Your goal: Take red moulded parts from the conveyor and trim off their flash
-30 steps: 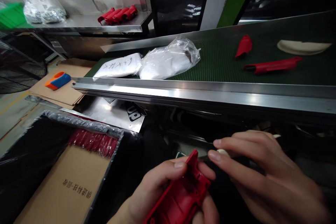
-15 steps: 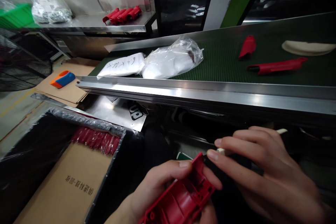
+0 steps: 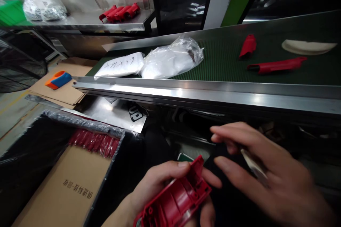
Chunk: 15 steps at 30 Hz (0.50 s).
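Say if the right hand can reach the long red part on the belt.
Probably yes: only the metal rail seems to lie between the right hand and the long red part, though the slim pale piece it holds may hinder gripping.

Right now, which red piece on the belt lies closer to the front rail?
The longer piece, lying roughly lengthwise; the shorter piece sits farther back.

right hand [image 3: 277, 173] kinda blurry, pale piece [image 3: 253, 166] partly hidden, red shell [image 3: 173, 202] cropped at bottom, green bin [image 3: 12, 12] cropped left
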### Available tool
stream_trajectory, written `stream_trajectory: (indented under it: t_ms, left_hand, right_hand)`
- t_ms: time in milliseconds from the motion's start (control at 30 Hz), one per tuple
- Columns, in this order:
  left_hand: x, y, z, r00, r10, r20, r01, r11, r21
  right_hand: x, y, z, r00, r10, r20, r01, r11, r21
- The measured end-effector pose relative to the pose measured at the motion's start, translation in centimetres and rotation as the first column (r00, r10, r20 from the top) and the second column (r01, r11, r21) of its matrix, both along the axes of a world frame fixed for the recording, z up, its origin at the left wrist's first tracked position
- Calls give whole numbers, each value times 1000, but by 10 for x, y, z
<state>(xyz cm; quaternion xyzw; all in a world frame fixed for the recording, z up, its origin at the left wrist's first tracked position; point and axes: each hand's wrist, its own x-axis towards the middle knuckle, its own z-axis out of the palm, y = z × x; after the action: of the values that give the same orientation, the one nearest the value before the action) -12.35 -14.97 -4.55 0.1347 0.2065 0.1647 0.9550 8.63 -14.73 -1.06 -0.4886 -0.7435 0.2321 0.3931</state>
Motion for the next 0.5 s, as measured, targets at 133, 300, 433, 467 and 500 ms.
stream_trajectory:
  t_ms: [133, 300, 433, 467, 500]
  left_hand:
    - [0, -1, -1, 993, -100, -69, 98, 995, -37]
    - [12, 3, 8, 981, 187, -57, -188, 982, -10]
    - [18, 25, 15, 873, 475, -114, -473, 880, 44]
    - [17, 32, 15, 845, 522, -115, -520, 853, 50]
    - [16, 38, 16, 826, 554, -102, -553, 832, 43]
  right_hand:
    - [-11, 9, 6, 975, 208, -76, -216, 967, -134]
    - [-15, 12, -2, 987, -94, -132, 75, 987, -143]
    - [-14, -8, -14, 987, -149, -63, 143, 985, -100]
    - [-14, -14, -15, 993, -119, -10, 118, 990, -83]
    - [-14, -20, -15, 995, -82, 48, 85, 995, -60]
